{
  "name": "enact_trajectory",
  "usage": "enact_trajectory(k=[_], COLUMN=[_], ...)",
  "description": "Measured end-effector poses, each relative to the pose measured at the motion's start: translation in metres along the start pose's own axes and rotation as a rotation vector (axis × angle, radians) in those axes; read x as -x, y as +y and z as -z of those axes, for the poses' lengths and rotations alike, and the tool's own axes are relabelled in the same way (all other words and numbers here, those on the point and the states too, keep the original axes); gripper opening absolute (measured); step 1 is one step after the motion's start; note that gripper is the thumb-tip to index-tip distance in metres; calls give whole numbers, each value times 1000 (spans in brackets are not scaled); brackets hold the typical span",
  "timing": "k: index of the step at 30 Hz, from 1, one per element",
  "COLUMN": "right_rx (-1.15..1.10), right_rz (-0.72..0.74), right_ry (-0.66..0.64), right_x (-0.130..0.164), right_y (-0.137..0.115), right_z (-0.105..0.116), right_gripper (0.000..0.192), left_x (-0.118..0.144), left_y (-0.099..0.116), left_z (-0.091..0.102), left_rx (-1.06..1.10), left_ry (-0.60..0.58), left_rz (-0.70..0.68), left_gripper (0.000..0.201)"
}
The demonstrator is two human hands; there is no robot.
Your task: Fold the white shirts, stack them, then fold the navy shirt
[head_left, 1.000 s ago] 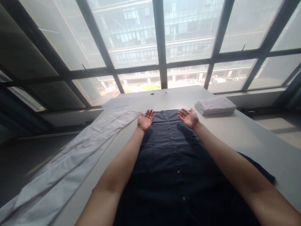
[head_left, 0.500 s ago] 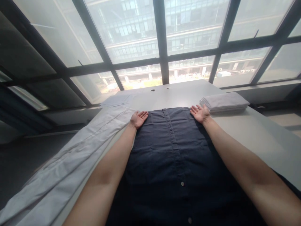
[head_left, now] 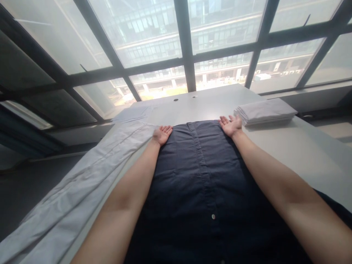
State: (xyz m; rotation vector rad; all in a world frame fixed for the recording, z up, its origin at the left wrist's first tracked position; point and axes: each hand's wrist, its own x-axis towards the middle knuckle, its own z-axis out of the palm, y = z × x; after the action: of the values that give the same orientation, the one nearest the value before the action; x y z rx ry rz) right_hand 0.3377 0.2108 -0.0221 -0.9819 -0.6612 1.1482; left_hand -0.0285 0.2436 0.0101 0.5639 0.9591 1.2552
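Navy shirt (head_left: 203, 176) under left hand (head_left: 162, 134) and right hand (head_left: 231, 125), both grips flat-open, clasping nothing.

A plain navy buttoned shirt (head_left: 198, 176), a pale grey-white cloth (head_left: 82, 183) and white folded stack (head_left: 265, 112).

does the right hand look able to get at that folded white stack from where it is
Probably yes. The right hand lies open, palm up, at the far right corner of the dark shirt, and the folded white stack sits just beside it with only bare table between.
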Motion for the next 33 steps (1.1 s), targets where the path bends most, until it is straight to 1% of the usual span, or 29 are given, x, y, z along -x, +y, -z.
enact_trajectory(k=[2,4,6,8,9,10,11,12,13,14,16,18,20,22,25,27,29,33], right_rx=[26,16,14,40,62,76,92,129,200,313,609,864,1070,1247,1478,1606,1699,1774], right_rz=[46,53,44,30,34,52,64,81,107,149,270,432,557,605,627,611,563,479], right_ry=[47,34,-28,-128,-167,-198,-231,-278,-317,-341,-358,-361,-403,-430,-369,-337,-347,-381], right_x=[-4,5,26,56,74,93,113,133,154,174,216,254,285,307,322,324,323,319], right_y=[-10,-16,-22,-31,-37,-44,-52,-60,-67,-72,-76,-70,-56,-40,-20,-12,-7,-3], right_z=[15,17,12,6,4,3,4,7,11,16,31,47,62,73,83,87,89,89], right_gripper=[73,68,59,48,42,37,35,35,36,36,34,33,35,42,53,60,63,66], left_x=[6,17,35,63,80,100,121,144,168,192,237,275,301,315,321,322,321,316], left_y=[8,11,10,8,8,7,6,3,0,-4,-17,-32,-46,-55,-60,-60,-62,-67], left_z=[5,4,3,5,10,16,24,34,44,55,76,93,103,107,108,108,109,110], left_rx=[-28,-73,-122,-281,-525,-800,-1016,-1186,-1318,-1423,-1574,-1678,-1751,-1827,-1940,-1991,-2022,-2030], left_ry=[34,57,72,44,6,-63,-111,-153,-190,-229,-281,-319,-317,-317,-338,-339,-330,-307], left_rz=[-61,-102,-128,-192,-282,-369,-468,-549,-607,-637,-644,-655,-676,-681,-691,-701,-699,-700], left_gripper=[46,43,39,36,36,37,40,44,47,50,49,45,46,49,55,57,58,58])
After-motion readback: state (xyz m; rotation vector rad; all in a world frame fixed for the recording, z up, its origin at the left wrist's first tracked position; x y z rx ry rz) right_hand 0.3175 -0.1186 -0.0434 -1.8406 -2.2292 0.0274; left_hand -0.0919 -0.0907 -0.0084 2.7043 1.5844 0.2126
